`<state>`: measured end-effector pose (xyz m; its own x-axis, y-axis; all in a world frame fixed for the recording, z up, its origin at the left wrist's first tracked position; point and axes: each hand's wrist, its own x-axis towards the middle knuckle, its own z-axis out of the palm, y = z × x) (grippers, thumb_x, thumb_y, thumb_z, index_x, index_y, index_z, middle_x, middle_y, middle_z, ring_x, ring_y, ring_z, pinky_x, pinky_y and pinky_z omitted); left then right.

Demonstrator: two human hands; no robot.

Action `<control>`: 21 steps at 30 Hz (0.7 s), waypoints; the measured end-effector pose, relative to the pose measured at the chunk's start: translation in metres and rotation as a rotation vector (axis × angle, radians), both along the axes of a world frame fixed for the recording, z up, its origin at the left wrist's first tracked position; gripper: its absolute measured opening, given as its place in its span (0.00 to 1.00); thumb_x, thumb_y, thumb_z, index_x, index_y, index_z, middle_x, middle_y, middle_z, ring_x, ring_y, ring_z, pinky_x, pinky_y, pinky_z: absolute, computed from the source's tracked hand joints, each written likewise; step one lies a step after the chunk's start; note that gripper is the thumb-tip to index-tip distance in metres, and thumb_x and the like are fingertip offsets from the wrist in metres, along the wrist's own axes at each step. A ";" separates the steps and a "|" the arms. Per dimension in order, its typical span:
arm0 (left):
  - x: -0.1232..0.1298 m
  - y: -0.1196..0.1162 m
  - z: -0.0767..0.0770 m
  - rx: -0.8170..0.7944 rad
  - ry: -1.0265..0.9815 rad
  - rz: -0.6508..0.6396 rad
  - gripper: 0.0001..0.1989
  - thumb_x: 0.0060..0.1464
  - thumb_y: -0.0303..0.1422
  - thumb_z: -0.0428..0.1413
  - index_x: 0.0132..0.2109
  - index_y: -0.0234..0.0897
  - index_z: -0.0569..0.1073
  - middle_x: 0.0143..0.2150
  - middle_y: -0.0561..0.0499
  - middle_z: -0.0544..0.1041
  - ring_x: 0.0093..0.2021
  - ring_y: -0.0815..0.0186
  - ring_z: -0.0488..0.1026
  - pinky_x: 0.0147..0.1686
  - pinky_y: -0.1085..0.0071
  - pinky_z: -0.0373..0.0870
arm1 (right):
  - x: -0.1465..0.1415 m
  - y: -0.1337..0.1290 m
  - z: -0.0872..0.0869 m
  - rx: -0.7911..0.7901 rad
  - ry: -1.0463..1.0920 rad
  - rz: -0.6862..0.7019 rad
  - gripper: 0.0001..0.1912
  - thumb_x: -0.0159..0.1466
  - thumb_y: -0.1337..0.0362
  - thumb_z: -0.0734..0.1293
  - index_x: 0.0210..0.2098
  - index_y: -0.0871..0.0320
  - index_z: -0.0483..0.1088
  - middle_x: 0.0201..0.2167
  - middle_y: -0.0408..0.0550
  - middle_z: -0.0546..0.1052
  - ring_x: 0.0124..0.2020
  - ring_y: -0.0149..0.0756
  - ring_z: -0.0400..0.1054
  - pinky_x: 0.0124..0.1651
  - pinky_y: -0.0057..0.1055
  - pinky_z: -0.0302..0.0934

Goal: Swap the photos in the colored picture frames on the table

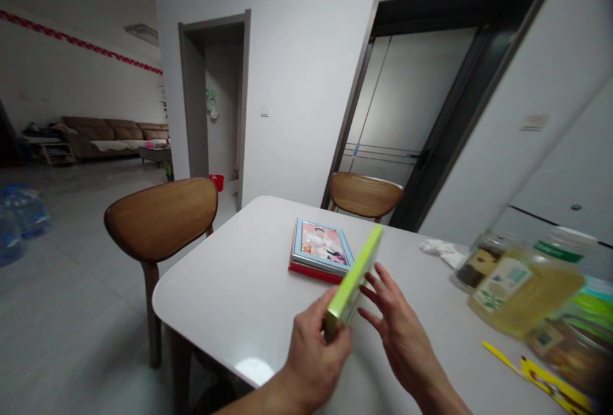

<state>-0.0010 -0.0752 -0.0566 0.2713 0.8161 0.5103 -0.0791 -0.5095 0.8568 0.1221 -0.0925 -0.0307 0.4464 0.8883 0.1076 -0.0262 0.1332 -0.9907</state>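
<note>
A lime-green picture frame is tilted up over the table, turned nearly edge-on, so its front is mostly hidden. My left hand grips its lower near end between thumb and fingers. On the frame's right side is my right hand, fingers spread; the fingertips are close to the frame's face, and whether they touch it I cannot tell. Just beyond, a small stack of picture frames lies flat, a light-blue one with a photo on top and a red one at the bottom.
The white table has rounded corners. At its right stand a jar, a large bottle of yellow liquid and a container, near a yellow strip-like item. White tissue lies behind. Wooden chairs stand at the left and far sides.
</note>
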 end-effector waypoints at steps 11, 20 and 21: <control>-0.010 -0.043 -0.033 1.045 0.518 0.195 0.11 0.56 0.29 0.42 0.39 0.35 0.68 0.36 0.50 0.77 0.38 0.66 0.73 0.27 0.78 0.71 | 0.007 -0.039 -0.045 -0.208 0.500 0.195 0.31 0.50 0.62 0.64 0.52 0.57 0.55 0.37 0.50 0.74 0.35 0.41 0.69 0.38 0.38 0.62; -0.023 -0.042 -0.060 0.894 0.899 0.016 0.13 0.56 0.33 0.43 0.46 0.36 0.65 0.48 0.49 0.70 0.49 0.63 0.65 0.36 0.71 0.69 | 0.023 -0.015 -0.075 -0.326 -0.442 0.119 0.29 0.48 0.64 0.61 0.49 0.65 0.59 0.32 0.50 0.74 0.33 0.37 0.68 0.38 0.33 0.61; -0.023 -0.042 -0.061 0.863 0.921 -0.024 0.13 0.56 0.33 0.44 0.47 0.35 0.64 0.49 0.49 0.70 0.50 0.63 0.64 0.38 0.70 0.69 | 0.025 -0.015 -0.078 -0.344 -0.584 0.086 0.29 0.48 0.64 0.60 0.49 0.67 0.60 0.33 0.51 0.74 0.33 0.38 0.68 0.39 0.33 0.60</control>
<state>-0.0239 -0.1176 -0.1175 0.8190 0.3022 0.4877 0.3520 -0.9359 -0.0112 0.1470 -0.1071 -0.1089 0.3275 0.9447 0.0146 0.5296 -0.1707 -0.8309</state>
